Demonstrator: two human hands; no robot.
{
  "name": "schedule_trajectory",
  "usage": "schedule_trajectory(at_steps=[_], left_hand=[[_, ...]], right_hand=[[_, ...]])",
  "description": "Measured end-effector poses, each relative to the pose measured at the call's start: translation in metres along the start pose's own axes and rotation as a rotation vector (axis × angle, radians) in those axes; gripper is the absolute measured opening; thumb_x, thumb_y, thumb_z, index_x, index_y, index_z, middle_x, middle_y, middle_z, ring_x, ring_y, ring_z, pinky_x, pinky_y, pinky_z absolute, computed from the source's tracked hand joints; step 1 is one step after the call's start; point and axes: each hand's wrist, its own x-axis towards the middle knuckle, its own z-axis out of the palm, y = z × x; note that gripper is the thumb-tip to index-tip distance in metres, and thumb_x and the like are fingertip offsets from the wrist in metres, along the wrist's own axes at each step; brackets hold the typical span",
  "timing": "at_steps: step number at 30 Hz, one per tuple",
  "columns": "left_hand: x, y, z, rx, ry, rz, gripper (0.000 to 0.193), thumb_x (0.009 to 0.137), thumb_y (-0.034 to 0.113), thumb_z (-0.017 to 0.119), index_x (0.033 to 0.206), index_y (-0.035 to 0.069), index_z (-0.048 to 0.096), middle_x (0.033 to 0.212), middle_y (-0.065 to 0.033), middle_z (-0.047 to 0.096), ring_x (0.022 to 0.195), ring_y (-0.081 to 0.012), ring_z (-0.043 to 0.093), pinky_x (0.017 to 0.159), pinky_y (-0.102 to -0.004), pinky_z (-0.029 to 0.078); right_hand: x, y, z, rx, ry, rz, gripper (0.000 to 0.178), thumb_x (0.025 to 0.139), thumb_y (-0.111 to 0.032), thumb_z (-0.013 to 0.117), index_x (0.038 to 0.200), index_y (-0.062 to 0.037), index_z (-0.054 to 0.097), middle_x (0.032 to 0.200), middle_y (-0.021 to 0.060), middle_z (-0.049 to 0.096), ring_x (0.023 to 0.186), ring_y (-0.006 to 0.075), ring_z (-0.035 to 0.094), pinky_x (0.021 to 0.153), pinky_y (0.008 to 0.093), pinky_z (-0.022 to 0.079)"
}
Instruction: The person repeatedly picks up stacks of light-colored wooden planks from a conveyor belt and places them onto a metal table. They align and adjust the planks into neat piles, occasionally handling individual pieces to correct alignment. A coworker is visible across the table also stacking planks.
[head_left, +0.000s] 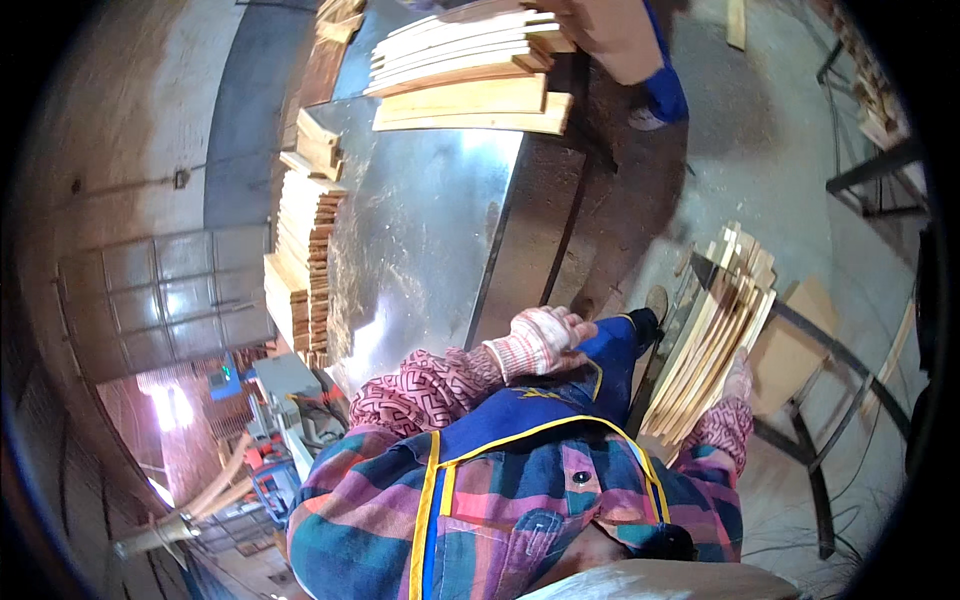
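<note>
In front of my apron, my left hand (545, 340) wears a whitish knitted glove that leaves the fingertips bare. Its fingers stretch out to the right and nothing is in them. My right hand (738, 378) reaches to the outer side of a pile of narrow wooden boards (700, 350) on my right. Those fingers look stretched along the outermost board, though the hand shows only in part. The boards lie side by side, their ends uneven, on a dark metal stand (800, 325).
Ahead is a metal-topped table (430, 220), with stacked wooden slats (305, 240) along its left side and longer boards (460, 95) at its far end. Another person's blue-clad leg (665, 90) shows beyond. A brown sheet (795, 345) leans by the stand; machinery (285, 400) stands at left.
</note>
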Motion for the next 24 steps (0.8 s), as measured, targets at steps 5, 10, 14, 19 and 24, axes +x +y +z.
schedule_trajectory(at_steps=[5,10,14,19,24], left_hand=[[-0.017,-0.002,-0.010,-0.068,-0.039,-0.025,0.052,0.092,0.045,0.059,0.134,0.015,0.057,0.124,-0.0124,0.063,0.112,-0.0343,0.060,0.094,-0.0461,0.050],[-0.046,-0.032,-0.018,-0.088,0.122,0.002,0.055,0.090,0.046,0.058,0.136,0.015,0.056,0.119,-0.0120,0.064,0.107,-0.0339,0.060,0.089,-0.0464,0.051],[-0.090,-0.071,-0.015,-0.216,0.246,-0.037,0.061,0.091,0.048,0.058,0.140,0.012,0.053,0.123,-0.0129,0.063,0.110,-0.0334,0.060,0.091,-0.0447,0.051],[-0.163,-0.152,0.020,-0.385,0.391,-0.220,0.063,0.092,0.050,0.056,0.143,0.013,0.051,0.130,-0.0131,0.062,0.118,-0.0316,0.059,0.098,-0.0429,0.049],[-0.231,-0.229,0.079,-0.632,0.511,-0.483,0.052,0.092,0.044,0.058,0.135,0.015,0.056,0.129,-0.0118,0.063,0.122,-0.0305,0.058,0.100,-0.0434,0.049]], right_hand=[[-0.035,-0.093,-0.045,0.080,0.492,-0.327,0.063,0.103,-0.049,0.043,0.143,-0.0005,0.050,0.138,0.0250,0.056,0.125,0.0407,0.054,0.107,0.0437,0.040],[-0.088,-0.223,-0.070,0.604,0.441,-0.516,0.043,0.102,-0.028,0.057,0.136,-0.0018,0.059,0.127,0.0106,0.066,0.111,0.0213,0.064,0.095,0.0318,0.050],[-0.143,-0.342,-0.034,0.442,0.266,-0.754,0.039,0.101,-0.027,0.059,0.132,-0.0028,0.063,0.109,0.0033,0.071,0.093,0.0126,0.063,0.084,0.0264,0.050],[-0.240,-0.452,0.101,0.552,-0.092,-0.875,0.041,0.094,-0.022,0.070,0.129,-0.0026,0.065,0.107,0.0046,0.070,0.084,0.0099,0.062,0.076,0.0245,0.051],[-0.336,-0.510,0.272,-0.065,-0.434,-1.120,0.040,0.094,-0.026,0.069,0.127,-0.0048,0.067,0.111,0.0072,0.071,0.095,0.0141,0.066,0.087,0.0270,0.051]])
